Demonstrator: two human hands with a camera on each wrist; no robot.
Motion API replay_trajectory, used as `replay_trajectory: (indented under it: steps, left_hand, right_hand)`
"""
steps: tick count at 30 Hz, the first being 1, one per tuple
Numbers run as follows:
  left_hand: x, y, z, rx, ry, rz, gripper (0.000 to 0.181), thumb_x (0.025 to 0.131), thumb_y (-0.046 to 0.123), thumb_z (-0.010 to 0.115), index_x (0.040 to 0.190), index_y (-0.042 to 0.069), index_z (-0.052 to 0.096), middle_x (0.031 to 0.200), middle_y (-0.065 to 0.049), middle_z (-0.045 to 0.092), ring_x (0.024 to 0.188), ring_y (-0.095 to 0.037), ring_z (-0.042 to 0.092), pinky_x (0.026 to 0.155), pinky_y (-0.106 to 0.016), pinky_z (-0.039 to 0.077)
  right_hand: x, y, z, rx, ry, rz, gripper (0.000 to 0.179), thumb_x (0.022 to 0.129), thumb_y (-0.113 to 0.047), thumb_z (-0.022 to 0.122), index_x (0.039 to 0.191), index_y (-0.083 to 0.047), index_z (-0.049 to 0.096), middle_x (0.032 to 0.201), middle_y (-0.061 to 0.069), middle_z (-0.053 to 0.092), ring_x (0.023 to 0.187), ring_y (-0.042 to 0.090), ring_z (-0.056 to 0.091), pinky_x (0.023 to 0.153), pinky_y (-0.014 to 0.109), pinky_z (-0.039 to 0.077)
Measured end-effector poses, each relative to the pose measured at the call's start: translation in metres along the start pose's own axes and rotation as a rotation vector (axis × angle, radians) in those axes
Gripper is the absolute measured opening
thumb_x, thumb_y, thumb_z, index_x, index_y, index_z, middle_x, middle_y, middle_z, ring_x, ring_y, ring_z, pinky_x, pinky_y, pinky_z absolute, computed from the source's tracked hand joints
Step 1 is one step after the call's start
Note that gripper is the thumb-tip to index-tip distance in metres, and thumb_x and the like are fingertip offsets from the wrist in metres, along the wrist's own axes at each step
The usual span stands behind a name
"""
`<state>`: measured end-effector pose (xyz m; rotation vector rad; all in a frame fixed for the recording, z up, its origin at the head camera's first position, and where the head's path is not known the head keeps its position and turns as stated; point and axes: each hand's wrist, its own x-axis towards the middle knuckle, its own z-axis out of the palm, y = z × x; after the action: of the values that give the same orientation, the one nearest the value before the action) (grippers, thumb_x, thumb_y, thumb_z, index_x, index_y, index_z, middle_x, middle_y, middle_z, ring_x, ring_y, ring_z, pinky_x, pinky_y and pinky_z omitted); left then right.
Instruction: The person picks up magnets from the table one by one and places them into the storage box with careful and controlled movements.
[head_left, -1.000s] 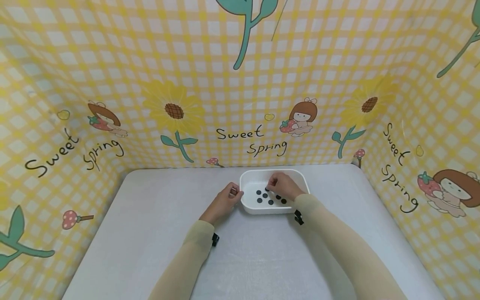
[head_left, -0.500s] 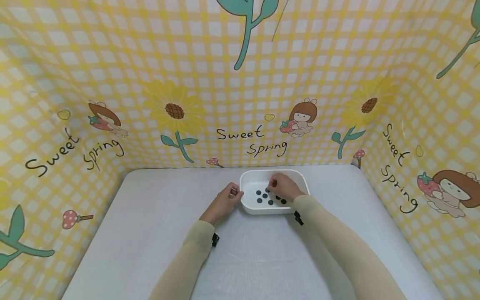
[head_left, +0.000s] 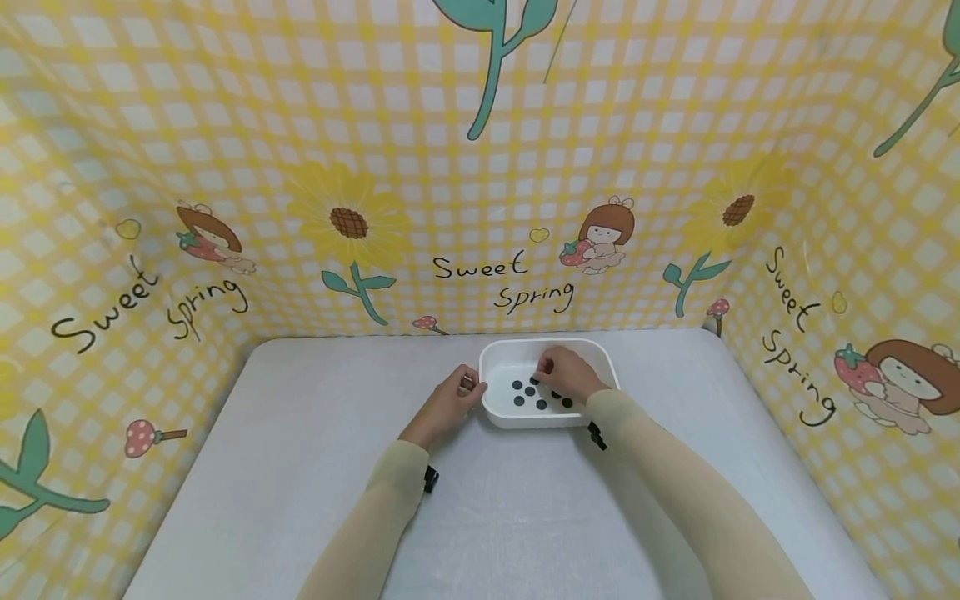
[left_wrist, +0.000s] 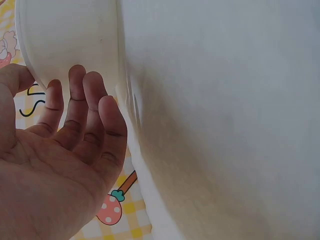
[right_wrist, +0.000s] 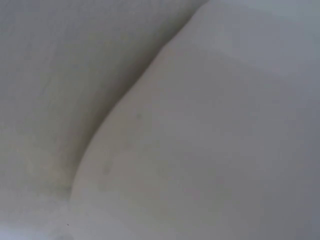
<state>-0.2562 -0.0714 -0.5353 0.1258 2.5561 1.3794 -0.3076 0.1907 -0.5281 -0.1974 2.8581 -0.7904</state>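
A white rectangular tray (head_left: 525, 422) with rounded corners stands near the back of the table, with several small black discs (head_left: 530, 392) spread over its floor. At its left end my left hand (head_left: 442, 408) pinches the rim between thumb and forefinger; in the left wrist view the other fingers (left_wrist: 76, 95) curve loosely by the outer wall (left_wrist: 75, 35). My right hand (head_left: 572, 375) reaches into the tray from the right, and its thumb and forefinger pinch one black disc (head_left: 535, 380) low over the floor. That hand covers part of the discs on the right.
A pale cloth covers the table (head_left: 495, 517). Yellow checked fabric (head_left: 480, 192) with printed flowers and figures hangs behind and along both sides. In the right wrist view the tray's outer wall (right_wrist: 200, 140) fills most of the picture, blurred.
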Motion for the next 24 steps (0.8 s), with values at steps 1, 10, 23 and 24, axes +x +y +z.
replay_trajectory:
  steps: [1, 10, 23, 24]
  left_hand:
    - [0.000, 0.000, 0.000, -0.001, 0.000, -0.001, 0.020, 0.111, 0.038, 0.061, 0.116, 0.019, 0.056, 0.111, -0.001, 0.065, 0.104, -0.019, 0.063, 0.088, -0.038, 0.052]
    - [0.000, 0.001, -0.001, -0.007, -0.006, -0.011, 0.020, 0.111, 0.039, 0.061, 0.116, 0.020, 0.057, 0.112, -0.001, 0.065, 0.103, -0.020, 0.062, 0.088, -0.039, 0.051]
    - [0.002, 0.001, -0.007, 0.052, -0.004, -0.025, 0.021, 0.111, 0.040, 0.059, 0.118, 0.020, 0.057, 0.115, -0.001, 0.067, 0.107, -0.020, 0.063, 0.092, -0.041, 0.053]
    - [0.002, 0.001, -0.008, 0.058, -0.005, -0.023, 0.023, 0.111, 0.041, 0.059, 0.119, 0.020, 0.057, 0.116, -0.001, 0.067, 0.107, -0.019, 0.063, 0.092, -0.041, 0.053]
  right_hand:
    - [0.000, 0.000, 0.000, 0.001, 0.000, -0.001, 0.012, 0.101, -0.021, 0.075, 0.094, -0.013, 0.070, 0.099, 0.003, 0.067, 0.087, 0.019, 0.061, 0.082, 0.035, 0.052]
    - [0.000, 0.001, -0.001, 0.008, -0.014, 0.003, 0.011, 0.101, -0.021, 0.075, 0.095, -0.014, 0.069, 0.099, 0.002, 0.067, 0.089, 0.019, 0.060, 0.083, 0.034, 0.052]
    - [-0.015, -0.005, -0.013, 0.034, 0.018, -0.048, 0.013, 0.104, -0.030, 0.072, 0.107, -0.018, 0.070, 0.115, 0.003, 0.066, 0.096, 0.020, 0.061, 0.084, 0.036, 0.054]
    - [-0.017, -0.005, -0.015, 0.031, 0.028, -0.054, 0.012, 0.104, -0.031, 0.072, 0.107, -0.019, 0.070, 0.115, 0.003, 0.066, 0.096, 0.020, 0.061, 0.083, 0.036, 0.054]
